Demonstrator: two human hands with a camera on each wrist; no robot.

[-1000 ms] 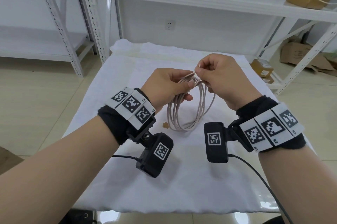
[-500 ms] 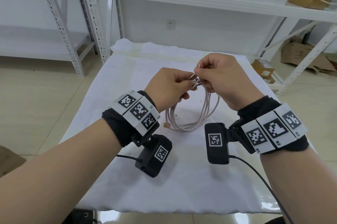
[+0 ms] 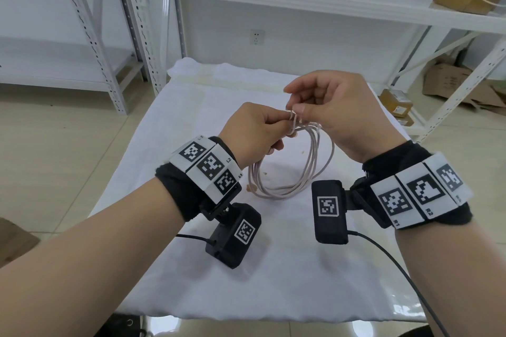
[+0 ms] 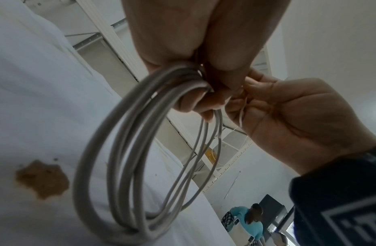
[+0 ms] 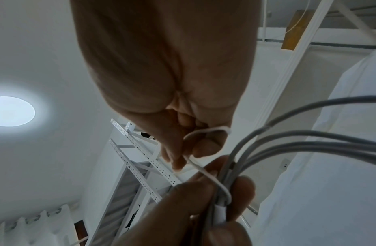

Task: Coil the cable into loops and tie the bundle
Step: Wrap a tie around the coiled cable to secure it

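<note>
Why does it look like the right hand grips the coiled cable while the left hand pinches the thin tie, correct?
Swapped. The head view shows the left hand gripping the coiled cable, while the right hand pinches the thin tie.

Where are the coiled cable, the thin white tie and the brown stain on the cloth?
coiled cable [image 3: 276, 191]: head view, bottom of the loops.
thin white tie [image 5: 206, 174]: right wrist view, strand crossing the bundle.
brown stain [image 4: 42, 179]: left wrist view, its middle.
</note>
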